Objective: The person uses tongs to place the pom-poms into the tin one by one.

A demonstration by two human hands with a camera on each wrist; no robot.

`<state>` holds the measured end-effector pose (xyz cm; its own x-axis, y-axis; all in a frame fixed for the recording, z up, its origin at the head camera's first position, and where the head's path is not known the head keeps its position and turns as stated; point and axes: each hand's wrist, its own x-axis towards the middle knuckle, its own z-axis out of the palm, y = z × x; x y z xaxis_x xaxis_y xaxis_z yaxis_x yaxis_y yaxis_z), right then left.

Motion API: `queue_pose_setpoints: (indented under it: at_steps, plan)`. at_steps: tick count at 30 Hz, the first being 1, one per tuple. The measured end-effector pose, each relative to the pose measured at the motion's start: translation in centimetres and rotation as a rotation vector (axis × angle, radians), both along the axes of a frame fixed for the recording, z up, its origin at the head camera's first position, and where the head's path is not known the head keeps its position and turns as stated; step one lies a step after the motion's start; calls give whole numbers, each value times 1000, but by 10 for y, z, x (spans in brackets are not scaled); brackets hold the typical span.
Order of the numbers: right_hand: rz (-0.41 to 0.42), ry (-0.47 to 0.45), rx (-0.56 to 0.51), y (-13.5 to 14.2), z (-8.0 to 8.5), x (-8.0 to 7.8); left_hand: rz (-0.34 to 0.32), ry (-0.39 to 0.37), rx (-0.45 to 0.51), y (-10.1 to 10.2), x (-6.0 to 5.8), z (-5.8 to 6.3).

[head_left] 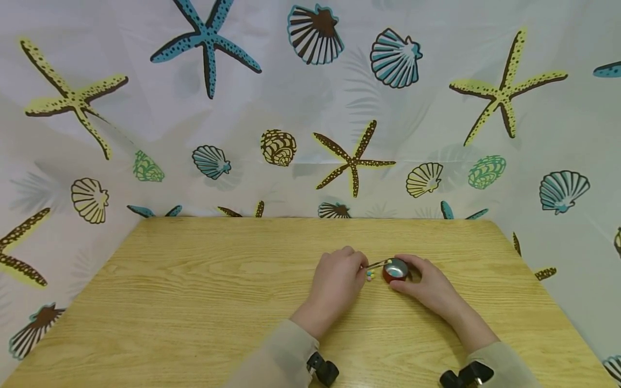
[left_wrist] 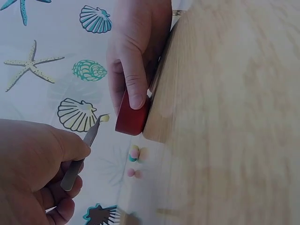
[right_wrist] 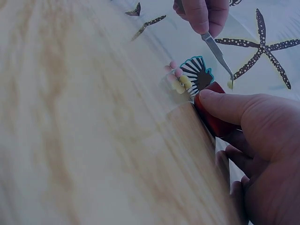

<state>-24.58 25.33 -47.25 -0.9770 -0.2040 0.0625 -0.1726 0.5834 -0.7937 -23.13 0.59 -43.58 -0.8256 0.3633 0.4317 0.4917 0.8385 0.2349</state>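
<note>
I see my left hand pinching tweezers, a yellow bead at their tip over the red cup. My right hand grips the cup, right of table centre. Loose beads lie just left of it.

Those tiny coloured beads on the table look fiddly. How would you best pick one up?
Probably with the tweezers, tips closing on a bead's opposite sides from above. The beads are small, round and clustered close together beside the red cup, so fingers would likely nudge neighbours. The left hand already pinches one this way.
</note>
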Motion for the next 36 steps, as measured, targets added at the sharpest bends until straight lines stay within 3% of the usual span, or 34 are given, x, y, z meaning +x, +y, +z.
queue_pose_setpoints:
  at_steps: [36]
  plan:
    - [1,-10,-2,0,0,0,-6,10,-54,5,2,-9]
